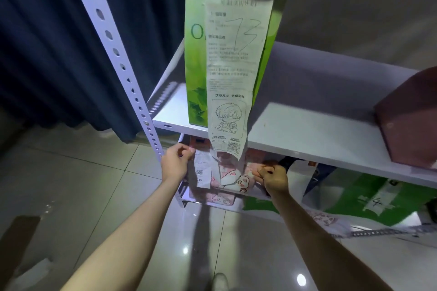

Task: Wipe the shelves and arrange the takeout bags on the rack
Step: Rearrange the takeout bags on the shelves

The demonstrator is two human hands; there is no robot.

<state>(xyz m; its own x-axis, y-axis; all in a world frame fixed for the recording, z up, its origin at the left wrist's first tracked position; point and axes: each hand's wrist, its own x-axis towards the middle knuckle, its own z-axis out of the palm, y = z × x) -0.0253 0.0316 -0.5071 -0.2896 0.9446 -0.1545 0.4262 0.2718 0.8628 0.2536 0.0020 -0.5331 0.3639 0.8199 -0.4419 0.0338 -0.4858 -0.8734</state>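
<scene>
A pink takeout bag (227, 177) with cartoon prints and a white receipt stands on the lower shelf of the white metal rack (319, 139). My left hand (176, 160) grips the bag's left top edge, and my right hand (272, 176) pinches its right top edge. A tall green takeout bag (196, 73) stands on the shelf above, at its left end. A long receipt (229, 73) marked 73 hangs down its front and partly covers the pink bag.
A dark red box (409, 120) sits at the right of the upper shelf. Green and white bags (369, 198) lie on the lower level to the right. A perforated upright post (118, 54) and dark blue curtain (47, 42) stand on the left, above a glossy tiled floor.
</scene>
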